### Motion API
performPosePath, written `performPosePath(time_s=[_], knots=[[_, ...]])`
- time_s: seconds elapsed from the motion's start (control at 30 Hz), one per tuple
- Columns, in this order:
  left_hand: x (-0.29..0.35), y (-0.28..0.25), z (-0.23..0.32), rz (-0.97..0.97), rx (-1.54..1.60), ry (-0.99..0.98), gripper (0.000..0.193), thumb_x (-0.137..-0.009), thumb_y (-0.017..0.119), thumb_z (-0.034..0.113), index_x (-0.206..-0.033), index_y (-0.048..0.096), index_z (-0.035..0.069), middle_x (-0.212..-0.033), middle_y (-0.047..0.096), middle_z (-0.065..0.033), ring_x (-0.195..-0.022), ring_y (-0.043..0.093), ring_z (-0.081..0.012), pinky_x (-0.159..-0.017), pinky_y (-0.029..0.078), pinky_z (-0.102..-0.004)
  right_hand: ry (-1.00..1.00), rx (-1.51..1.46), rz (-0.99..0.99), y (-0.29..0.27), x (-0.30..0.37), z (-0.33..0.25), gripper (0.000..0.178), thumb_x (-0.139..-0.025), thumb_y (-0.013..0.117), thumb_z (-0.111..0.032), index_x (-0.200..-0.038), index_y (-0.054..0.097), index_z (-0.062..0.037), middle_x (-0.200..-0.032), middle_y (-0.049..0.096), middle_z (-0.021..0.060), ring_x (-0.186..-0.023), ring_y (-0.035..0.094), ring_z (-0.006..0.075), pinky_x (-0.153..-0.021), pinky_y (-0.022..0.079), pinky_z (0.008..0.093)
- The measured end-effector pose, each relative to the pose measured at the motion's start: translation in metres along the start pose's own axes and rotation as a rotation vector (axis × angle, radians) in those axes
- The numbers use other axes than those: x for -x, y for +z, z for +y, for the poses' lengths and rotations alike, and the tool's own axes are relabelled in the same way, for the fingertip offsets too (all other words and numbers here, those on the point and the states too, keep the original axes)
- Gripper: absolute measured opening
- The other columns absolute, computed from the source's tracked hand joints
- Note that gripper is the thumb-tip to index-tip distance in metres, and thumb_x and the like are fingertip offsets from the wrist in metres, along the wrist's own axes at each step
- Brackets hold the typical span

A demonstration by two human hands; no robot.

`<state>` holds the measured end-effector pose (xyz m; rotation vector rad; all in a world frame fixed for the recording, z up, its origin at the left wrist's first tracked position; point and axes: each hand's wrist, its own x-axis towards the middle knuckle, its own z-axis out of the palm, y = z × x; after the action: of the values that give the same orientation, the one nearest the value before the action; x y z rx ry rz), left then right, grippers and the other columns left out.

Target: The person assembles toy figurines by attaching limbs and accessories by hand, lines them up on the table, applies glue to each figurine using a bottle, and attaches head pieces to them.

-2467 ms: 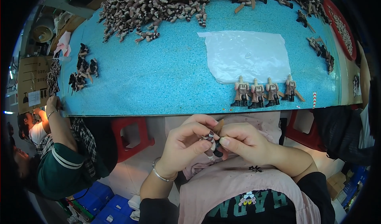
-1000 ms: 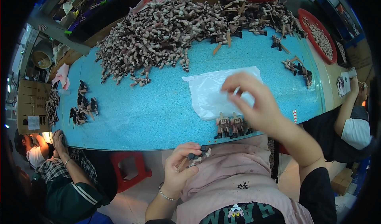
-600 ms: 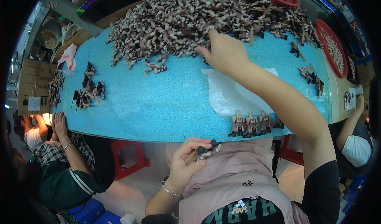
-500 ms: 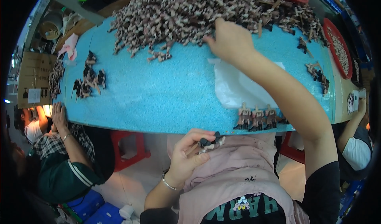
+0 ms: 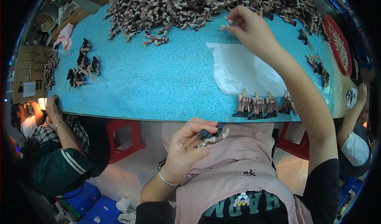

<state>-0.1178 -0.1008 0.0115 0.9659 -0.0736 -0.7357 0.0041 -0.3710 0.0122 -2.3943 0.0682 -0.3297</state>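
Cardboard box (image 5: 29, 71): brown, with a white label, beyond the left end of the blue counter (image 5: 139, 81).
Co-worker at left: a person in a green shirt (image 5: 59, 168) with white sleeve stripes, one hand (image 5: 53, 105) at the counter's near left corner.
Pink cloth (image 5: 64, 37): crumpled, at the left edge of the counter.
Left cluster (image 5: 83, 67): several dark-and-tan figurines lying tangled, well apart from the big heap.
Left red stool (image 5: 125, 140): under the near edge.
Left hand (image 5: 184, 148): below the counter's near edge, before the pink apron (image 5: 238, 160); its grip is clamped on a figurine, thumb against fingers. A silver bangle (image 5: 168, 180) circles the wrist.
Held figurine (image 5: 214, 138): tilted, its black parts and one pale limb sticking out to the right of the fingers.
Heap of figurines (image 5: 170, 9): brown, pale and black, piled along the far side; a few lie loose at its near fringe.
Plastic sheet (image 5: 242, 69): whitish, wrinkled, flat on the counter.
Right hand (image 5: 250, 27): near the heap, above the far edge of the sheet; thumb and forefinger curl close, but I cannot tell whether its grip has anything between the tips.
Row of four figurines (image 5: 257, 105): side by side just before the sheet, tan pegs at the top, black boots toward the near edge; the rightmost is close beside the right forearm.
Right cluster (image 5: 318, 68): dark figurines near the right edge.
Red basket (image 5: 330, 25): holds many small pale pieces.
Co-worker at right: a raised arm (image 5: 354, 112), light sleeve.
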Motion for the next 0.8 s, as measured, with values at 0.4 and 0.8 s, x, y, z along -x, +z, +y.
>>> performPosePath(time_s=[0.4,0.8], knots=[[-0.002,-0.003,-0.012,-0.035,-0.014,-0.008,0.043,-0.076,0.075,0.02,-0.108,0.059,-0.003,-0.116,0.051,-0.0128,-0.112,0.052,-0.0213,-0.1,0.039,-0.0361,0.083,0.031,-0.135,-0.049,0.09,0.009,0.015,-0.077,0.066,-0.006,-0.091,0.066,-0.0014,-0.087,0.06,0.0117,-0.082,0.059,0.0278,-0.072,0.048,0.036],[-0.003,-0.008,0.002,0.077,-0.175,0.081,0.046,-0.076,0.075,0.023,-0.109,0.056,-0.004,-0.116,0.052,-0.0127,-0.109,0.055,-0.0219,-0.098,0.043,-0.0384,0.144,-0.197,-0.02,-0.049,0.097,0.012,0.013,-0.084,0.06,-0.003,-0.096,0.06,0.0,-0.083,0.06,0.0059,-0.072,0.058,0.0141,-0.063,0.046,0.0268]])
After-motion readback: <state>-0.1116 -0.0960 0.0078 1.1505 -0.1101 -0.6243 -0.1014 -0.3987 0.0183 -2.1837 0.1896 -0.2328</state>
